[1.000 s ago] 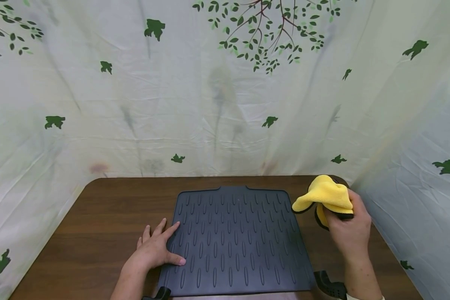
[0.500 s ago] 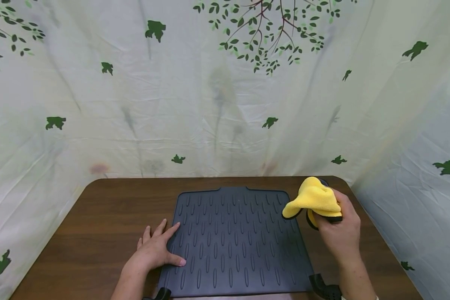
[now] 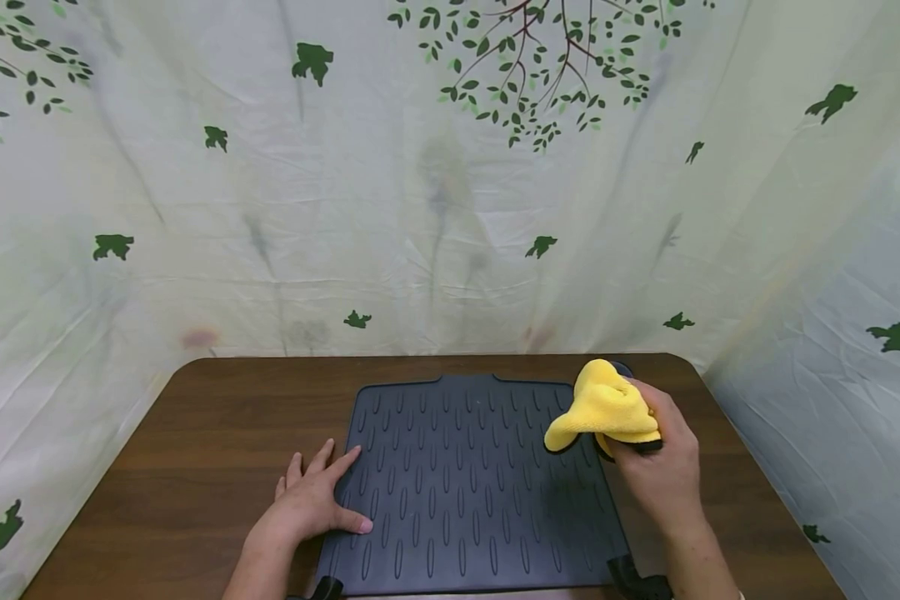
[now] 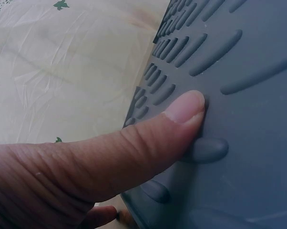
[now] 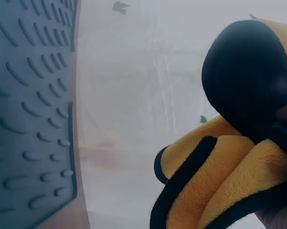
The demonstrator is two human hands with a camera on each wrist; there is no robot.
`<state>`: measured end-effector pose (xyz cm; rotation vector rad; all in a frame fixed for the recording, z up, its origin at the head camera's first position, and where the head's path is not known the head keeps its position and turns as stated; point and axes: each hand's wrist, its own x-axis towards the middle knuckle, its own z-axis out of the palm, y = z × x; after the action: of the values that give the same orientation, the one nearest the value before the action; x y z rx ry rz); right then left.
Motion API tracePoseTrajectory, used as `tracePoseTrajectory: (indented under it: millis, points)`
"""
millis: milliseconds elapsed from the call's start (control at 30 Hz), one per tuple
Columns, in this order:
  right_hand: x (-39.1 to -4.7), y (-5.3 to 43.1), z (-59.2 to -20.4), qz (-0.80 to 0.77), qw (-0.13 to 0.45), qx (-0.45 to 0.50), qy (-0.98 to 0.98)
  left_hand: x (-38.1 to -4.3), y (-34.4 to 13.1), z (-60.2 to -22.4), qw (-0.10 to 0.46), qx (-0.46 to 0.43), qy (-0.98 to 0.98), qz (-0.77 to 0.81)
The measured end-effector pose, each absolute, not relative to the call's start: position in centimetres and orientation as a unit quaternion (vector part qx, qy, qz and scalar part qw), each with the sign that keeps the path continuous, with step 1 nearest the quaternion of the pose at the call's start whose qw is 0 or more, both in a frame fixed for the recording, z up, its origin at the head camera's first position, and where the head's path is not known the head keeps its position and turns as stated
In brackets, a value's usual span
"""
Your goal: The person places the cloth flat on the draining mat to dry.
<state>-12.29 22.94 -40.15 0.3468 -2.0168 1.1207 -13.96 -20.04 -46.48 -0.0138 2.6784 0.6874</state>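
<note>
A dark grey mat [image 3: 461,483] with rows of raised oblong ribs and a notched far edge lies on the table. My left hand [image 3: 300,504] is at its left side, fingers spread; in the left wrist view the thumb [image 4: 148,138] rests on the ribbed face. Over the right part of the mat, my right hand [image 3: 660,467] holds a bunched yellow cloth [image 3: 607,404] with black edging. In the right wrist view the cloth [image 5: 229,176] hangs in folds and a dark side shows above. A shadow falls on the mat below it.
The brown wooden table [image 3: 217,442] extends around the mat. A white curtain [image 3: 330,192] printed with leaves hangs right behind it and along both sides. Black wrist mounts [image 3: 637,582] show at the near edge.
My right hand has moved left and slightly nearer with the yellow cloth, from beside the mat to over its right part. The left hand and the mat have stayed put.
</note>
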Motion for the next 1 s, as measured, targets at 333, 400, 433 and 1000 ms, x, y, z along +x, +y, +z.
tracePoseTrajectory:
  millis: [333, 400, 433, 1000]
  points:
    - [-12.1, 22.2, -40.2, 0.449, 0.38, 0.155, -0.793, -13.9, -20.0, -46.5, 0.186, -0.005, 0.953, 0.239]
    - [-12.2, 22.0, -40.3, 0.449, 0.379, 0.163, -0.793, -13.9, -20.0, -46.5, 0.187, -0.006, 0.953, 0.24]
    - [-12.2, 21.9, -40.3, 0.449, 0.378, 0.166, -0.793, -13.9, -20.0, -46.5, 0.187, -0.006, 0.953, 0.24]
    - [-12.6, 20.3, -41.2, 0.433, 0.362, 0.216, -0.797, -13.9, -20.1, -46.5, 0.189, -0.009, 0.949, 0.251]
